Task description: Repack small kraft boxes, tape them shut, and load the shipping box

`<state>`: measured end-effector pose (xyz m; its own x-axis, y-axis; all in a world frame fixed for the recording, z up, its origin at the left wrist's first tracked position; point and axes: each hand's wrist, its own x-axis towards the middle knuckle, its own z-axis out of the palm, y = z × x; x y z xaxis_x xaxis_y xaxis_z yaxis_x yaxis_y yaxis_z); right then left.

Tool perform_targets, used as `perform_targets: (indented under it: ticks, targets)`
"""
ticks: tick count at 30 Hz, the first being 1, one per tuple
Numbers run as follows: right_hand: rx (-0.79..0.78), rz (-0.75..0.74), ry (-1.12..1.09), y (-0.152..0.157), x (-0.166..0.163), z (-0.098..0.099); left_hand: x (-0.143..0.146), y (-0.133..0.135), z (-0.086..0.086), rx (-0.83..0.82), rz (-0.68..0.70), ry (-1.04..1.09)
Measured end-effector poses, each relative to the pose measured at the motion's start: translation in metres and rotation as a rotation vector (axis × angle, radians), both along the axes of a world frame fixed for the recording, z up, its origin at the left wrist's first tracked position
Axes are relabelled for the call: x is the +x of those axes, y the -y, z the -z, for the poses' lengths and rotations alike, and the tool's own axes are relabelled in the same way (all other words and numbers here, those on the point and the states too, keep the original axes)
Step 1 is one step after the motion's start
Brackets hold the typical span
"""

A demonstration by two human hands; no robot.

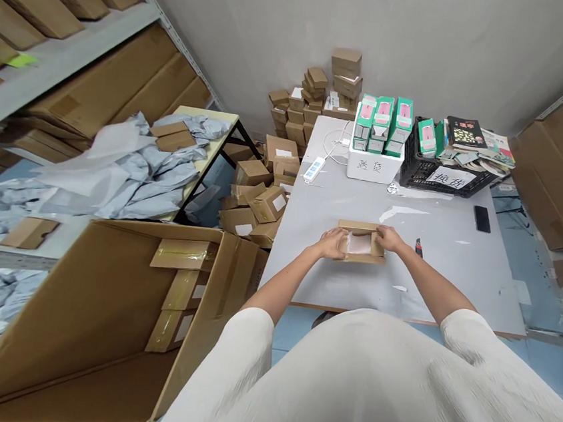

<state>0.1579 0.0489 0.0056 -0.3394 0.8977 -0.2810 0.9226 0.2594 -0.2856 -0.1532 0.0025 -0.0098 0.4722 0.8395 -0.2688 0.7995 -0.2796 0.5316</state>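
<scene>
A small brown cardboard box (376, 259) lies open on the grey table in front of me. Inside it shows a pale pinkish item (360, 244), partly wrapped in what looks like clear plastic; its kind I cannot make out. My left hand (332, 243) is closed around the box's left end, its fingers reaching over the edge. At the upper right corner, my right hand (389, 238) pinches the cardboard edge. A red and black utility knife (419, 248) rests on the table to the right, near my right forearm.
A white bin (374, 168) of green boxes and a black crate (433, 175) of books stand at the table's back. A phone (482, 219) and a power strip (314, 169) lie there too. Left are piled cartons (267, 204) and a large open carton (104, 273).
</scene>
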Motion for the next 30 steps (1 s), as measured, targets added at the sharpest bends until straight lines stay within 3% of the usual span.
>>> perform_targets:
  ticks: [6, 15, 19, 23, 26, 30]
  targets:
    - [-0.017, 0.052, 0.093, 0.02, -0.016, -0.006, 0.019, 0.011, 0.008, 0.097, 0.099, -0.247]
    - [0.014, 0.139, 0.217, 0.036, -0.041, -0.001, 0.025, 0.006, 0.008, 0.242, 0.239, -0.274]
    - [0.028, 0.153, 0.238, 0.038, -0.045, 0.004, 0.02, 0.016, -0.002, 0.324, 0.169, -0.268]
    - [0.04, 0.152, 0.257, 0.038, -0.044, 0.012, 0.007, 0.03, -0.01, 0.379, 0.006, -0.315]
    - [0.044, 0.156, 0.259, 0.036, -0.044, 0.016, -0.005, 0.036, -0.01, 0.361, -0.075, -0.337]
    - [0.044, 0.172, 0.269, 0.035, -0.047, 0.019, -0.009, 0.029, -0.006, 0.254, -0.047, -0.299]
